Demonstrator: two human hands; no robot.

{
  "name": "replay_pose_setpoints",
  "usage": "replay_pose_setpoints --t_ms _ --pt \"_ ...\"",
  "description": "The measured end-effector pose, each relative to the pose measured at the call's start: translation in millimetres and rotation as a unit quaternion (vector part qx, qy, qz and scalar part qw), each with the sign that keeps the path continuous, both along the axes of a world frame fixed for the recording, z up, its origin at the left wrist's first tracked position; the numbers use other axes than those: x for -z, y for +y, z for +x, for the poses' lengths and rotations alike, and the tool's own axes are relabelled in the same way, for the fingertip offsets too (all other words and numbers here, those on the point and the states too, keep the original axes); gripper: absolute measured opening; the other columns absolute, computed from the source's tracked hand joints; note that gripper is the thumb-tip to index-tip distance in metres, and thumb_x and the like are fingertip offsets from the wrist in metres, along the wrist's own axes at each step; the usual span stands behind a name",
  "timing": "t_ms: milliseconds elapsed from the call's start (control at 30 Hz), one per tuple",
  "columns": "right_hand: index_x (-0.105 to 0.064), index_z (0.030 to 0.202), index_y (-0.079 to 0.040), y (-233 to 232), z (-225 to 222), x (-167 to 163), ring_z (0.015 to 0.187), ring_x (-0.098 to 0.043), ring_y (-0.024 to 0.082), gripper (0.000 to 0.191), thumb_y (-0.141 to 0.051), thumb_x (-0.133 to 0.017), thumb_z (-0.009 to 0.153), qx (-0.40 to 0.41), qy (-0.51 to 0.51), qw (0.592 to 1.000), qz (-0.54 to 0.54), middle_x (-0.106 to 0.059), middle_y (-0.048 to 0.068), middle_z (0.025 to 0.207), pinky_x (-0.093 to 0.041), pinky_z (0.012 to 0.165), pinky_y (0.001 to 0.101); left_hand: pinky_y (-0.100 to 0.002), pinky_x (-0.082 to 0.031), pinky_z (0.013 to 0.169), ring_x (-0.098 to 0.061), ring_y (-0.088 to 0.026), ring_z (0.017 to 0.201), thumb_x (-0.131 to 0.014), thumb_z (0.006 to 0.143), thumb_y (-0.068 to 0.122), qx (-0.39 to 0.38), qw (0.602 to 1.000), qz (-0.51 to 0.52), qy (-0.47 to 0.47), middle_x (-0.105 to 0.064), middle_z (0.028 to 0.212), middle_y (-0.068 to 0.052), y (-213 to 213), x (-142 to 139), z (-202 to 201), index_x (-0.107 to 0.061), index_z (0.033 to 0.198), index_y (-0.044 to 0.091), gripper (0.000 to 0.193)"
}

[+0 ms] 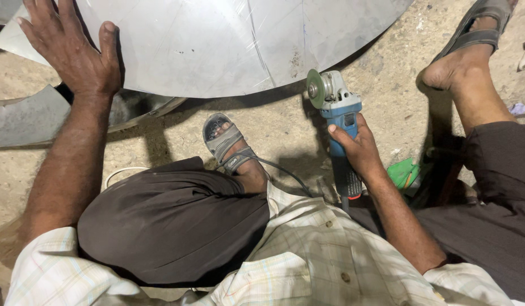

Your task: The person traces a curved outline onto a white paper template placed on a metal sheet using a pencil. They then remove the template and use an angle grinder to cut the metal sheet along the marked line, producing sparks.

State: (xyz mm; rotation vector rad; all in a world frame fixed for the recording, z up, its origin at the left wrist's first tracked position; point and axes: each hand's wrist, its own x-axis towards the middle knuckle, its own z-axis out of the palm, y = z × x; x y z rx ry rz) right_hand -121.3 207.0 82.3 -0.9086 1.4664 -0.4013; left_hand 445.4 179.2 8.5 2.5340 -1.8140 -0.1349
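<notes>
Angle grinder (337,122), blue-bodied with a grey gear head and a greenish disc, stands nearly upright in the right hand (357,148). The fingers wrap tight round the blue barrel, thumb on the near side, and the disc end sticks out above the knuckles, just beside the curved lower edge of a large metal sheet (228,39), though whether disc and edge touch I cannot tell. Its black cord (285,173) trails from the lower end across the ground toward a sandalled foot (229,146).

On that sheet, at its left edge, the left hand (73,51) lies flat, fingers spread wide and thumb out, pressing down and gripping nothing. A second curved metal piece (30,116) lies lower left, partly under the sheet. A crumpled green wrapper (403,171) sits on the sandy concrete floor (381,79) just right of the right wrist; any print on it is too small to tell.
</notes>
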Motion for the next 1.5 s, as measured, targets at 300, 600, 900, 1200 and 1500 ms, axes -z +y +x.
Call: replay_pose_setpoints --t_ms 300,600,900,1200,1500 --pt "-0.053 0.131 -0.005 -0.6 -0.2 0.1 0.082 -0.064 0.012 0.045 -0.025 -0.071 0.095 0.008 0.000 1.000 -0.005 -0.065 0.004 0.102 -0.058 0.069 0.0297 -0.068 -0.001 0.133 -0.007 -0.040 0.165 -0.026 0.110 0.075 -0.004 0.999 -0.018 0.026 -0.013 0.178 -0.019 -1.9 -7.0 -3.9 -0.026 0.176 0.018 0.087" --pt "-0.051 0.130 -0.005 -2.1 1.7 -0.8 0.078 -0.065 0.013 0.046 -0.025 -0.071 0.094 0.011 0.010 1.000 0.007 -0.064 0.005 0.101 -0.059 0.067 0.0300 -0.067 0.000 0.132 -0.007 -0.040 0.165 -0.028 0.111 0.079 -0.007 0.999 -0.017 0.031 -0.013 0.177 -0.020 -2.8 -7.4 -4.7 -0.028 0.175 0.019 0.087" --pt "-0.054 0.128 -0.007 -6.2 3.5 -0.5 0.071 -0.065 0.014 0.044 -0.026 -0.071 0.092 0.009 0.000 1.000 0.003 -0.066 0.005 0.097 -0.057 0.061 0.0301 -0.066 -0.001 0.131 -0.009 -0.042 0.163 -0.027 0.111 0.077 0.001 0.997 -0.058 0.053 -0.015 0.176 -0.022 -10.1 -18.4 -11.4 -0.027 0.172 0.012 0.089" --pt "-0.056 0.123 -0.007 -13.3 7.9 0.2 0.068 -0.066 0.015 0.041 -0.028 -0.073 0.091 0.016 0.017 1.000 0.013 -0.068 0.005 0.093 -0.056 0.059 0.0303 -0.065 0.002 0.127 -0.008 -0.042 0.160 -0.030 0.107 0.075 -0.021 0.994 -0.048 0.099 -0.017 0.172 -0.024 -21.3 -47.2 -23.0 -0.032 0.165 0.008 0.089" --pt "-0.053 0.130 -0.010 -11.8 6.8 2.4 0.067 -0.065 0.014 0.046 -0.026 -0.072 0.091 0.029 0.006 0.999 0.026 -0.068 0.005 0.093 -0.055 0.057 0.0289 -0.063 0.003 0.128 -0.005 -0.040 0.161 -0.026 0.106 0.078 -0.027 0.996 -0.021 0.078 -0.012 0.174 -0.021 -18.5 -38.8 -19.3 -0.027 0.168 0.011 0.091"
